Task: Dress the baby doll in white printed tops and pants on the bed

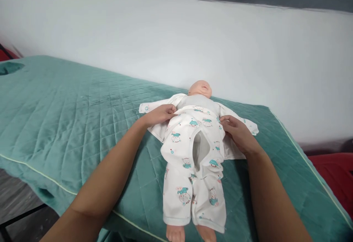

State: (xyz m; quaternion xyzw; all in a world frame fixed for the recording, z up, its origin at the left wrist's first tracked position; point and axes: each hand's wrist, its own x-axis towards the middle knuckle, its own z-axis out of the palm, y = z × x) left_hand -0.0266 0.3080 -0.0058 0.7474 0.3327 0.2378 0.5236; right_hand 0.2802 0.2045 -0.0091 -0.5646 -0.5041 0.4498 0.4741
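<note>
A baby doll (200,88) lies on its back, head away from me and bare feet toward me. White baby trousers (179,150) printed with small animals cover its legs and lower belly, with an opening at the crotch. Its matching white jacket (234,147) is spread apart beneath it, sleeves out to both sides. With fingers pinched, my left hand (161,114) grips the trousers' waistband at the doll's left-hand side in view. On the opposite side, my right hand (236,130) has its fingers closed on the waistband edge.
A green quilted cover (82,124) lies over the bed under the doll. Behind it stands a white wall (165,40). Something red (335,176) is at the right beyond the bed's edge. Dark floor (22,194) and a black bar show at lower left.
</note>
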